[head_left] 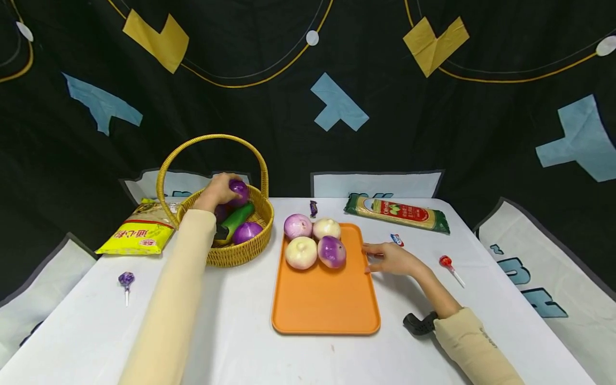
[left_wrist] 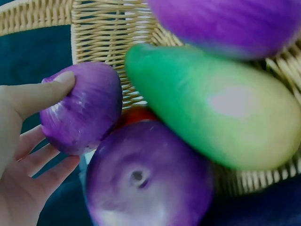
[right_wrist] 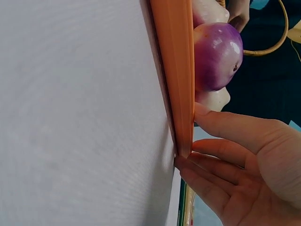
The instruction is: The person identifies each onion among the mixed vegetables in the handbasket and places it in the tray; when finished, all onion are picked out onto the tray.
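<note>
My left hand (head_left: 218,188) is inside the wicker basket (head_left: 240,252), with thumb and fingers (left_wrist: 42,92) gripping a purple onion (head_left: 239,191) (left_wrist: 82,110). Under it lie a green vegetable (head_left: 237,218) (left_wrist: 211,103) and two more purple onions (head_left: 247,232) (left_wrist: 146,181). My right hand (head_left: 390,258) lies on the table at the right rim of the orange tray (head_left: 327,299). Its straight fingers (right_wrist: 211,174) and thumb touch the rim (right_wrist: 176,70). Several white and purple onions (head_left: 315,240) sit together at the tray's far end, and one shows purple (right_wrist: 216,56) in the right wrist view.
A yellow packet (head_left: 139,231) lies left of the basket and a noodle packet (head_left: 397,213) at the back right. A purple lollipop (head_left: 126,279), a red lollipop (head_left: 446,262) and two small candies (head_left: 313,207) (head_left: 397,239) lie on the white tablecloth.
</note>
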`<state>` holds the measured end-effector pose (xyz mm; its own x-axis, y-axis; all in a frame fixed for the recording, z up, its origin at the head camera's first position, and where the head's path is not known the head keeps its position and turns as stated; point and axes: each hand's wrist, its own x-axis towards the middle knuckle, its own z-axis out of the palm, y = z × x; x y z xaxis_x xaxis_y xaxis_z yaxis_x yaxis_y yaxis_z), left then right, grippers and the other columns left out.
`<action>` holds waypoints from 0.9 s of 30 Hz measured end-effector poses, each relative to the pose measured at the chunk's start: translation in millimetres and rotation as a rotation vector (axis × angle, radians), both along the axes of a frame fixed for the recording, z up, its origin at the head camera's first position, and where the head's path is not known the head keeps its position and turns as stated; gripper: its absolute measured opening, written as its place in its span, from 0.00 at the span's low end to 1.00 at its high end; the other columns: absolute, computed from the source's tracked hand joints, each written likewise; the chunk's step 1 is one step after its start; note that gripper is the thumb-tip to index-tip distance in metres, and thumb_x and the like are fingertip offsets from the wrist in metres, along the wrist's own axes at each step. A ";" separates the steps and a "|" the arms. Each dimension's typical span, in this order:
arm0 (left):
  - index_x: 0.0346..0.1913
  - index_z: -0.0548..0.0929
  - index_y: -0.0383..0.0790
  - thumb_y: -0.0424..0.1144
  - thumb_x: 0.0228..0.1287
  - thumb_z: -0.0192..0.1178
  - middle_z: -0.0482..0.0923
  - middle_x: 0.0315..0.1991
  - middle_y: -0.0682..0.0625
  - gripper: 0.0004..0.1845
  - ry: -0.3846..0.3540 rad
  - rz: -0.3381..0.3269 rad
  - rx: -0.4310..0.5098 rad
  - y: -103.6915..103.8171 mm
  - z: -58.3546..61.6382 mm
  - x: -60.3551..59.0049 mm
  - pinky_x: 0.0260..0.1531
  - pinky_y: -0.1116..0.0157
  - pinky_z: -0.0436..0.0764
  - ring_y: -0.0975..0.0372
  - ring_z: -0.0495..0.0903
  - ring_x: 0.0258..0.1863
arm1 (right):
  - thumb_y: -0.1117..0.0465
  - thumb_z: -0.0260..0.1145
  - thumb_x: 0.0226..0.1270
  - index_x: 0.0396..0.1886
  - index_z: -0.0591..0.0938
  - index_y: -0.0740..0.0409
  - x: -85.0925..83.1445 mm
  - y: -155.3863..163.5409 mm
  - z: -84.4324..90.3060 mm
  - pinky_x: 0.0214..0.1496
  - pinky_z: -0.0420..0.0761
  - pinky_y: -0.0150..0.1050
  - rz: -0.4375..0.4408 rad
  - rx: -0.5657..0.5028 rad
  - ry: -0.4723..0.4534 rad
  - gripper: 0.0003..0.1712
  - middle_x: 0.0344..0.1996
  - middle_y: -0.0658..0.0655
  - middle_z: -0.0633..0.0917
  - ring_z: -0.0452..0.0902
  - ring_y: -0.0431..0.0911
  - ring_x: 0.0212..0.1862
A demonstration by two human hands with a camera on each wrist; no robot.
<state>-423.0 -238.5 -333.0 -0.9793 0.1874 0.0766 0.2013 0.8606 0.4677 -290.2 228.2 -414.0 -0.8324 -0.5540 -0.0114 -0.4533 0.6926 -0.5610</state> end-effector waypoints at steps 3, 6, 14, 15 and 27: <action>0.66 0.69 0.34 0.33 0.63 0.63 0.65 0.61 0.30 0.28 0.042 -0.019 -0.001 -3.2 6.2 5.8 0.58 0.39 0.68 0.37 0.67 0.59 | 0.56 0.71 0.61 0.62 0.73 0.71 0.5 -0.5 0.6 0.62 0.71 0.54 0.005 -0.003 0.003 0.34 0.64 0.67 0.72 0.69 0.61 0.63; 0.65 0.71 0.36 0.36 0.62 0.65 0.66 0.62 0.32 0.28 0.080 -0.044 0.007 -5.0 12.6 13.5 0.58 0.39 0.67 0.38 0.67 0.60 | 0.56 0.71 0.61 0.62 0.73 0.71 0.8 -0.8 1.4 0.61 0.72 0.54 0.011 -0.007 0.009 0.34 0.63 0.68 0.72 0.70 0.61 0.62; 0.64 0.73 0.39 0.43 0.62 0.67 0.69 0.62 0.35 0.29 0.199 -0.093 0.065 2.1 21.1 47.4 0.59 0.42 0.69 0.41 0.68 0.61 | 0.56 0.71 0.61 0.62 0.73 0.71 -0.8 -1.1 -1.3 0.62 0.71 0.54 0.010 -0.001 0.012 0.34 0.63 0.68 0.72 0.68 0.62 0.63; 0.64 0.74 0.39 0.44 0.61 0.67 0.69 0.62 0.35 0.29 0.220 -0.102 0.073 3.8 21.4 52.4 0.58 0.42 0.69 0.41 0.68 0.61 | 0.55 0.71 0.61 0.62 0.73 0.71 -1.0 -1.2 -1.5 0.62 0.71 0.54 0.009 -0.002 0.011 0.34 0.63 0.67 0.72 0.68 0.62 0.63; 0.62 0.78 0.46 0.49 0.55 0.71 0.72 0.62 0.43 0.30 0.398 -0.277 0.238 53.2 20.1 131.6 0.51 0.50 0.79 0.49 0.72 0.59 | 0.55 0.71 0.61 0.63 0.72 0.70 -0.1 -1.0 -2.2 0.62 0.71 0.54 -0.004 -0.005 0.011 0.36 0.63 0.67 0.72 0.68 0.61 0.63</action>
